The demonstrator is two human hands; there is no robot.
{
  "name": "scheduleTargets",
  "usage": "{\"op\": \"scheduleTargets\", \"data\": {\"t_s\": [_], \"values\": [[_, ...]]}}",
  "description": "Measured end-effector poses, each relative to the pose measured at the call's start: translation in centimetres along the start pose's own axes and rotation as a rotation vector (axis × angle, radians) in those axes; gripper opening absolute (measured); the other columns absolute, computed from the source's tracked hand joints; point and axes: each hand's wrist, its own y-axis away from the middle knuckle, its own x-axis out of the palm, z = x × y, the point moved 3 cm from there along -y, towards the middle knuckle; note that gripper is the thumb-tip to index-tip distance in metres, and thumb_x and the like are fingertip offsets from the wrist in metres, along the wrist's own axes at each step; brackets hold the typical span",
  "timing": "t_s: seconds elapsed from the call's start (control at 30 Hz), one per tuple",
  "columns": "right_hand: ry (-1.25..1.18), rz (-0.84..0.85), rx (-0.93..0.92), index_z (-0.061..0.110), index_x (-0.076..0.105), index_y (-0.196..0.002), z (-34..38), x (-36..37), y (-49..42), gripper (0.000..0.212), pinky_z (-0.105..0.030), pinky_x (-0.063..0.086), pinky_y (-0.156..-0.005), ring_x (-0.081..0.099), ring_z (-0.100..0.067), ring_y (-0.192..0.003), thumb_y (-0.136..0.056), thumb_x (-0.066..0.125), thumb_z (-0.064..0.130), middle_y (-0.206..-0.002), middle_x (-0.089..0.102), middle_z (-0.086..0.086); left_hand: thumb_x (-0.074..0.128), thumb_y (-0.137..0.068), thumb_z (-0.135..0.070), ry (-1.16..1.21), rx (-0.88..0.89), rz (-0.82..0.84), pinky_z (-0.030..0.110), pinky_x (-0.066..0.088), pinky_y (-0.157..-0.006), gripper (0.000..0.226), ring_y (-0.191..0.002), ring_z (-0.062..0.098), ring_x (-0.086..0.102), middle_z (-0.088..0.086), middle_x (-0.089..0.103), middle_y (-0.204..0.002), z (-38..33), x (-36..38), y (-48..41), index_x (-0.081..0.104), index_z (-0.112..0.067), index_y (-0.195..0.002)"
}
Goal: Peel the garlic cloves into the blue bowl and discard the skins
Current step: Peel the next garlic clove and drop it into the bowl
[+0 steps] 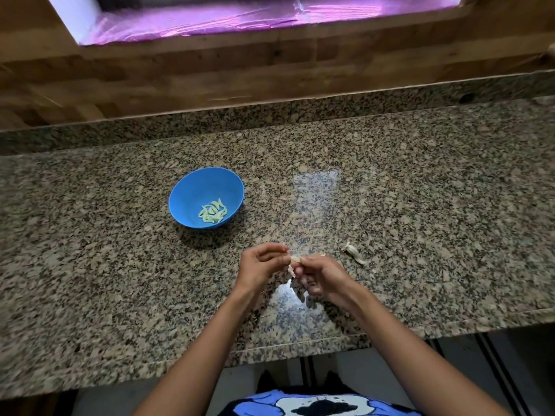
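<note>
Garlic clove (295, 259) was pinched between both hands just above the granite surface (120, 265), near its front edge. Left hand (260, 265) had its grip closed, fingertips curled onto the clove's left end. Right hand (319, 279) was closed too, thumb and forefinger nipping the other end. A pale bit hung under the right fingers, skin or a second clove, too blurred to tell.

Blue bowl (204, 184) stood well apart, up-left of the hands, with a small heap of peeled cloves (213, 213) at its bottom. An unpeeled garlic piece (354, 253) lay on the surface just right of the hands.

Step in hand looked like stripping skin off the held clove. Best way, as judged, was to steady one end with the left pinch, catch the loose skin edge with a right nail, and pull along the clove rather than across it, turning it between pulls. Skins were better gathered in one spot away from the bowl, so only bare cloves went in. The clove needed carrying over the rim, not tossing.
</note>
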Motion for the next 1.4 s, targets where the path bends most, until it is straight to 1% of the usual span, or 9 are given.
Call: {"op": "scheduleTargets", "data": {"t_s": [0.33,0.5,0.6,0.73,0.8,0.9,1.07,1.17,1.4], "values": [[0.322,-0.425,-0.273,0.01,0.072,-0.082,-0.3,-1.4,0.1,0.008,-0.022,0.047,-0.046,0.057,-0.013,-0.05,-0.085,0.065,0.013,-0.069,0.071,-0.007,0.065,-0.079,0.007,0.088,-0.018,-0.248,0.021,0.056,-0.063,0.017,-0.074,0.019,0.069,0.013,0.071,-0.087,1.4,-2.2,0.2,0.067,-0.003,-0.093],[0.198,-0.538,-0.202,0.005,0.07,-0.081,-1.3,-3.5,1.4,0.003,-0.02,0.045,-0.042,0.055,-0.016,-0.049,-0.081,0.068,0.007,-0.072,0.071,-0.012,0.065,-0.084,-0.003,-0.653,0.24,-0.411,0.016,0.047,-0.076,0.02,-0.093,0.016,0.064,0.003,0.07,-0.101,2.5,-5.6,0.1,0.071,-0.013,-0.101],[0.15,-0.6,-0.174,0.006,0.069,-0.079,-2.0,-4.0,2.1,0.002,-0.021,0.044,-0.042,0.054,-0.016,-0.049,-0.081,0.069,0.007,-0.07,0.07,-0.012,0.057,-0.088,-0.002,-0.768,0.384,-0.437,0.029,0.045,-0.094,0.03,-0.112,0.016,0.052,0.003,0.062,-0.12,2.9,-4.7,0.9,0.065,-0.014,-0.114],[0.123,-0.658,-0.175,0.01,0.065,-0.081,-2.9,-4.3,2.9,0.013,-0.024,0.043,-0.041,0.053,-0.015,-0.049,-0.09,0.057,0.009,-0.069,0.064,-0.01,0.033,-0.101,-0.028,-0.936,0.454,-0.122,0.032,0.018,-0.117,0.046,-0.143,0.012,0.018,-0.002,0.02,-0.155,4.2,0.1,1.9,0.023,-0.023,-0.146],[0.092,-0.663,-0.178,0.01,0.064,-0.081,-3.0,-4.2,3.3,0.014,-0.024,0.042,-0.041,0.051,-0.014,-0.049,-0.091,0.055,0.008,-0.067,0.061,-0.007,0.018,-0.101,-0.044,-1.081,0.345,0.02,0.031,-0.001,-0.119,0.059,-0.144,0.011,-0.01,-0.002,-0.015,-0.155,5.8,2.0,1.3,-0.012,-0.021,-0.147],[0.061,-0.691,-0.19,0.009,0.065,-0.081,-3.1,-4.3,3.8,0.012,-0.022,0.042,-0.04,0.051,-0.014,-0.049,-0.091,0.057,0.009,-0.065,0.059,-0.007,0.013,-0.098,-0.051,-1.226,0.338,0.112,0.032,-0.009,-0.118,0.069,-0.142,0.013,-0.021,0.002,-0.027,-0.152,6.2,3.9,-0.1,-0.024,-0.014,-0.144],[-0.017,-0.734,-0.216,0.0,0.063,-0.088,-3.3,-4.2,4.3,0.009,-0.018,0.043,-0.037,0.051,-0.014,-0.048,-0.091,0.056,0.004,-0.066,0.058,-0.01,0.022,-0.098,-0.049,-1.299,0.589,0.372,0.034,0.012,-0.119,0.059,-0.144,0.011,0.002,-0.004,0.004,-0.156,5.8,4.9,-0.1,0.016,-0.022,-0.15],[-0.031,-0.734,-0.221,0.007,0.065,-0.087,-3.5,-3.5,4.2,0.007,-0.019,0.047,-0.04,0.054,-0.01,-0.044,-0.089,0.059,0.003,-0.067,0.063,-0.01,0.052,-0.095,-0.017,-1.256,0.81,0.465,0.038,0.037,-0.105,0.045,-0.135,0.025,0.038,0.006,0.04,-0.147,5.9,2.5,1.1,0.045,-0.02,-0.139],[0.006,-0.702,-0.2,0.004,0.068,-0.081,-3.7,-0.8,2.8,0.01,-0.022,0.05,-0.043,0.057,-0.016,-0.047,-0.087,0.061,0.004,-0.065,0.065,-0.011,0.041,-0.083,-0.015,-1.348,1.124,0.383,0.028,0.057,-0.072,0.036,-0.091,0.022,0.068,0.008,0.07,-0.103,4.8,-3.8,3.6,0.072,-0.007,-0.1]]}}
